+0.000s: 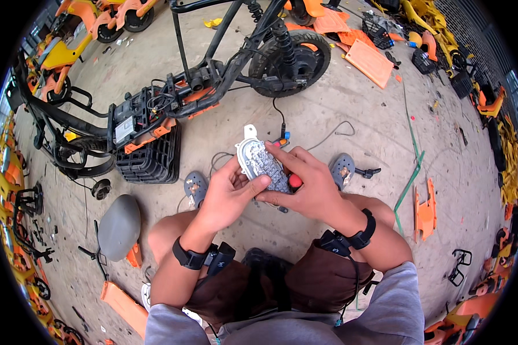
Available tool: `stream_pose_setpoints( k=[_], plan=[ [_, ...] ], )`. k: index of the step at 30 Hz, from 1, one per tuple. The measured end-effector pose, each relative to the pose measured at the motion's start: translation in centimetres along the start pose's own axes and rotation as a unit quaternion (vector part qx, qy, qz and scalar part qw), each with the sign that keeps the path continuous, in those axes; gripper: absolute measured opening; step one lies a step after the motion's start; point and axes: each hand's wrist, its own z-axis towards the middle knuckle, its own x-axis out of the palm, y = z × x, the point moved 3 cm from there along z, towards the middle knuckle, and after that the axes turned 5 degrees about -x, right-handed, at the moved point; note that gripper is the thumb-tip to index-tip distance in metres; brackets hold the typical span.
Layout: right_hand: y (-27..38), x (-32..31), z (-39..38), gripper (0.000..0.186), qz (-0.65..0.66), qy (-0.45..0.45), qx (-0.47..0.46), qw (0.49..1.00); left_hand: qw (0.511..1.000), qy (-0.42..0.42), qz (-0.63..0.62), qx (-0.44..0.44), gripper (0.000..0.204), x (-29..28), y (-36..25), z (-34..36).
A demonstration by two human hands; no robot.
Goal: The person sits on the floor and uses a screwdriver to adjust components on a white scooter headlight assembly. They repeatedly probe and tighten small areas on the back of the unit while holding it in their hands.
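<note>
Between my hands is a lamp-like part (263, 167) with a white rim, a mounting tab at its top and a knobbly silver-grey face. My left hand (227, 187) grips its left side, the thumb pressed on the lower face. My right hand (311, 181) closes on the right side, with fingertips along the upper edge and the thumb near the bottom. A rounded red piece (295, 181) shows under the right fingers; the rest of it is hidden. Just beyond the part, a blue connector (286, 135) hangs on a black cable.
A stripped black scooter frame (213, 86) lies ahead, with a rear wheel (290, 63) and a black crate (149, 158). A grey seat (120, 227) rests at left. Orange panels (369, 62) and a green strap (411, 178) lie on the floor at right.
</note>
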Motion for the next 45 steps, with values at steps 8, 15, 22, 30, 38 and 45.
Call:
stream_pose_setpoints(
  k=[8,15,22,30,38,45],
  plan=[
    [0.7,1.5,-0.7,0.077,-0.008,0.016,0.011,1.0,0.998,-0.051,-0.028,-0.014,0.043,-0.2,0.8,0.2],
    [0.4,0.5,-0.4,0.046,0.097,-0.057,-0.018,0.993,0.991,-0.048,-0.128,0.014,0.044,-0.5,0.1,0.2],
    [-0.1,0.3,-0.3,0.041,0.134,0.0,0.066,0.989,0.984,-0.037,-0.171,0.024,0.05,-0.5,0.0,0.3],
    [0.0,0.6,-0.1,0.049,0.116,0.069,0.139,0.981,0.984,-0.03,-0.173,0.019,0.054,-0.5,-0.3,0.1],
    [-1.3,1.5,-0.3,0.048,0.198,0.032,0.142,0.969,0.986,-0.034,-0.161,0.036,0.052,-0.5,-0.3,0.3],
    [-0.2,0.8,0.0,0.043,0.178,0.056,0.172,0.967,0.99,-0.058,-0.117,0.051,0.037,-0.8,0.1,0.2]
  ],
)
